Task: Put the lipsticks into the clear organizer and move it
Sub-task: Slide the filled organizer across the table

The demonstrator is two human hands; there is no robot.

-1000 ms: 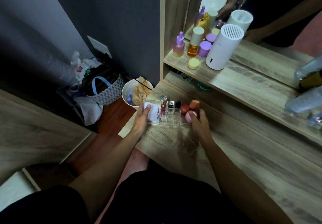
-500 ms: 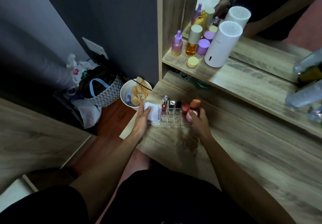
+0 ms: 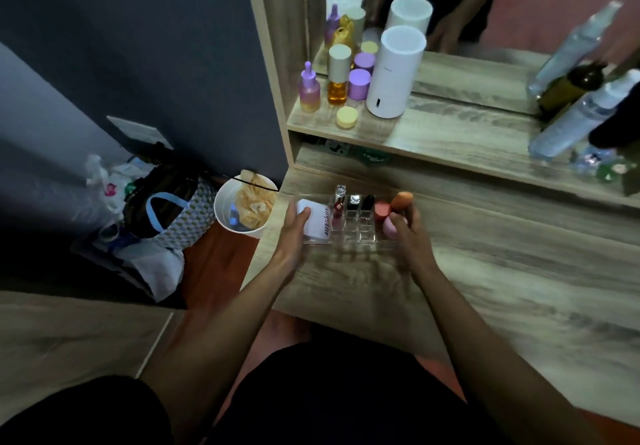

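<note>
Clear acrylic, divided into small square cells, the lipstick organizer (image 3: 349, 228) sits near the left end of the pale wood-grain dressing table (image 3: 485, 271), gripped at both ends. The left hand (image 3: 294, 233) closes around its left end, thumb lying on a white box (image 3: 317, 221) printed "4U2skin" in purple, which stands in the left compartment. The right hand (image 3: 407, 237) clasps the right end, fingers curled over a pink egg-shaped makeup sponge (image 3: 391, 228); beside it are an orange sponge (image 3: 401, 200) and a coral round one (image 3: 382, 210).

Three lipsticks stand upright in the back row of cells: a clear-capped red tube (image 3: 338, 202) with a small label too blurred to read, a silver-topped black tube (image 3: 354, 202) and a glossy black tube (image 3: 368, 202). The front cells look empty.

On the shelf above stand a tall white cylindrical device (image 3: 394, 74), a purple dropper bottle (image 3: 309, 90), an amber bottle with a beige cap (image 3: 338, 77), a lilac jar (image 3: 359, 84) and a yellow jar (image 3: 346, 117). A green sticker (image 3: 372, 158) under the shelf carries writing I cannot make out.
</note>
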